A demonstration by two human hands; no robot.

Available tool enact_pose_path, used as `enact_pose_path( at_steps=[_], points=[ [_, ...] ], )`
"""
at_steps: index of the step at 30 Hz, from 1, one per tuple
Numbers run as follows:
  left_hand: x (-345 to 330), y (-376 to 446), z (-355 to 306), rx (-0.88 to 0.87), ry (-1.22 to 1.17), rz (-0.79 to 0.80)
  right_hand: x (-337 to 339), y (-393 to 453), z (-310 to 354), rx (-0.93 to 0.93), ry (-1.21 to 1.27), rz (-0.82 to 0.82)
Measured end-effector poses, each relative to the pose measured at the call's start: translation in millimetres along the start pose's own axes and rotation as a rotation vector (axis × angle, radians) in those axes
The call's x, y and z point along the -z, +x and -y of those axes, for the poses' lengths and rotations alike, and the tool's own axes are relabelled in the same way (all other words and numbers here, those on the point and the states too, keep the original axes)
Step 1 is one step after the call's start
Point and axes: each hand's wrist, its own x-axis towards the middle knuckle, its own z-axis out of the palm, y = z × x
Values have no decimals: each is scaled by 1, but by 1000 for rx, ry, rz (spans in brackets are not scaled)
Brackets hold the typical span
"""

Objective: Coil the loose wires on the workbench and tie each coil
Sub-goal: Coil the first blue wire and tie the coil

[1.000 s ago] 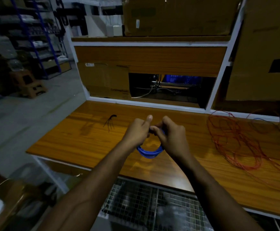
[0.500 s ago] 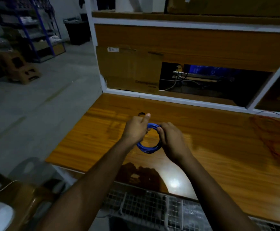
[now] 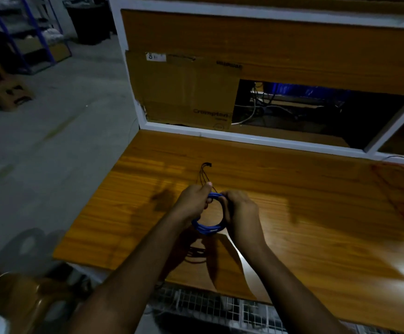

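Both hands hold a small coil of blue wire (image 3: 208,229) above the wooden workbench (image 3: 316,213). My left hand (image 3: 195,201) grips the coil's left side with the thumb up. My right hand (image 3: 240,213) pinches its top right. A bunch of thin black ties (image 3: 204,172) lies on the bench just beyond my left hand; its near end is hidden by the fingers. A loose red wire tangle (image 3: 403,201) lies at the bench's right edge, blurred and partly out of view.
A white-framed back panel with a cardboard sheet (image 3: 184,92) and a dark opening (image 3: 316,112) stands behind the bench. A wire mesh shelf (image 3: 208,312) sits under the front edge. The concrete floor (image 3: 51,141) and shelving lie to the left.
The view has swung left and down, so the red wire tangle slid to the right edge. My hands with the blue coil moved closer to the black ties.
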Motion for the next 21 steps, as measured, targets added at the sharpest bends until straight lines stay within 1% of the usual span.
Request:
enact_pose_path(
  at_steps=[2,5,9,10,11,14,17,19,21],
  points=[
    [3,6,1,45,-68,-22,-6,8,-4,-14,78,43],
    [8,23,5,100,-147,-79,-10,30,-18,-96,301,176],
    [15,49,11,132,-115,-206,-21,76,-37,-210,384,361],
    [17,53,11,136,-138,-230,-25,90,-41,-263,423,388],
    [19,56,11,141,-168,-248,-32,106,-48,-320,445,380],
    [21,63,10,155,-252,-292,-48,149,-70,-402,304,338],
    [20,68,9,155,-281,-337,-63,170,-86,-439,309,357],
    [20,70,9,147,-294,-357,-68,173,-82,-374,248,372],
    [18,71,8,145,-333,-366,-76,177,-79,-272,44,358]
  ],
)
